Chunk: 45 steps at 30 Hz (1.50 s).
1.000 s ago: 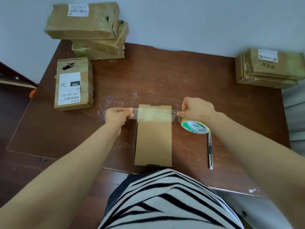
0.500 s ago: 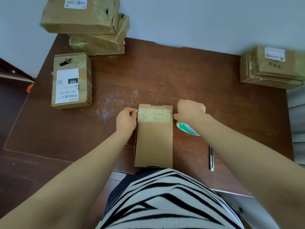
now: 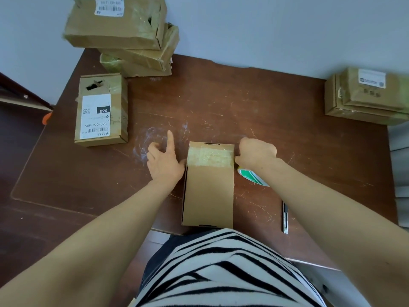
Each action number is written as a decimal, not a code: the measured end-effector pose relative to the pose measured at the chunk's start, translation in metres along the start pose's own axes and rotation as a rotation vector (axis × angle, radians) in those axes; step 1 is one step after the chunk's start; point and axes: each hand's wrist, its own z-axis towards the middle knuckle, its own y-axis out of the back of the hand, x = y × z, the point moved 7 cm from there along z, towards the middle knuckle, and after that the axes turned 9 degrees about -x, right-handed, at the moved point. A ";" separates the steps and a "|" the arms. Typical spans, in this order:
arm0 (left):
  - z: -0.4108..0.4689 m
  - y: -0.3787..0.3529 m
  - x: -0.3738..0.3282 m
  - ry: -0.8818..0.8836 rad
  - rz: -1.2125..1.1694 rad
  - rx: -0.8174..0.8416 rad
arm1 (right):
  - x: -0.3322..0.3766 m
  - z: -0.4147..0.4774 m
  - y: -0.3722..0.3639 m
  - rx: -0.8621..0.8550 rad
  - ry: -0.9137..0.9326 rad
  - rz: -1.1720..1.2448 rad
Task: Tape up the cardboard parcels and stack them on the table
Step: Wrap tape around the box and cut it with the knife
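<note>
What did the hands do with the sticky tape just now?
Both hands laid the tape strip across the cardboard box. The left hand let go and opened; the right hand still holds the tape roll. The stacked parcels and utility knife stayed put.

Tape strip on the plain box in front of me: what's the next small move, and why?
Probably cut the tape strip free at the right edge of the box. It already lies across the far end, the right hand holds the tape roll there, the left hand is open, and the knife lies close by.
</note>
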 end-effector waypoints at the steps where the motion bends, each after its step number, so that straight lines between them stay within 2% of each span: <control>1: -0.001 0.006 -0.001 -0.015 -0.073 -0.065 | 0.000 0.000 0.000 -0.003 0.001 0.001; 3: -0.005 0.018 -0.006 -0.006 -0.324 -0.172 | 0.000 -0.001 0.000 0.000 -0.006 0.008; 6: -0.023 0.007 -0.024 -0.007 -0.491 -0.064 | 0.001 0.000 -0.001 0.007 -0.003 0.009; 12: -0.037 -0.014 -0.023 0.087 -0.580 0.070 | 0.001 -0.002 -0.001 -0.011 -0.006 0.027; 16: -0.032 -0.017 -0.026 0.073 -0.615 0.132 | 0.002 -0.003 0.000 0.007 -0.015 0.031; 19: -0.036 -0.019 -0.033 0.086 -0.455 0.182 | 0.001 -0.003 -0.001 0.005 -0.015 0.036; 20: -0.038 -0.016 -0.039 0.012 -0.312 0.126 | 0.001 -0.003 -0.001 0.000 -0.019 0.038; 22: -0.052 -0.013 -0.065 -0.348 -0.030 -0.021 | 0.000 -0.003 -0.001 0.006 -0.025 0.034; 23: -0.061 -0.020 -0.076 -0.524 0.031 -0.026 | 0.001 -0.002 -0.001 0.010 -0.026 0.029; 24: -0.067 -0.028 -0.080 -0.620 0.062 0.008 | 0.002 -0.002 -0.001 0.010 -0.027 0.025; 32: -0.085 -0.042 -0.097 -0.817 0.123 0.095 | 0.001 -0.002 0.001 0.013 -0.041 0.030; 34: -0.075 -0.032 -0.084 -0.749 0.108 0.065 | 0.002 -0.002 0.000 0.013 -0.044 0.038; 35: -0.065 -0.023 -0.071 -0.632 0.078 0.035 | 0.001 -0.001 -0.001 0.011 -0.045 0.041; 37: -0.047 -0.011 -0.041 -0.287 -0.007 0.040 | -0.001 0.000 -0.003 0.009 -0.048 0.045; 39: -0.048 -0.017 -0.028 -0.010 -0.203 0.211 | 0.000 0.000 -0.002 0.018 -0.048 0.040; 41: -0.056 -0.024 -0.033 0.050 -0.274 0.313 | 0.001 0.000 -0.003 0.023 -0.050 0.042; 45: -0.048 -0.026 -0.044 0.082 -0.260 0.325 | 0.003 -0.001 -0.004 0.038 -0.059 0.038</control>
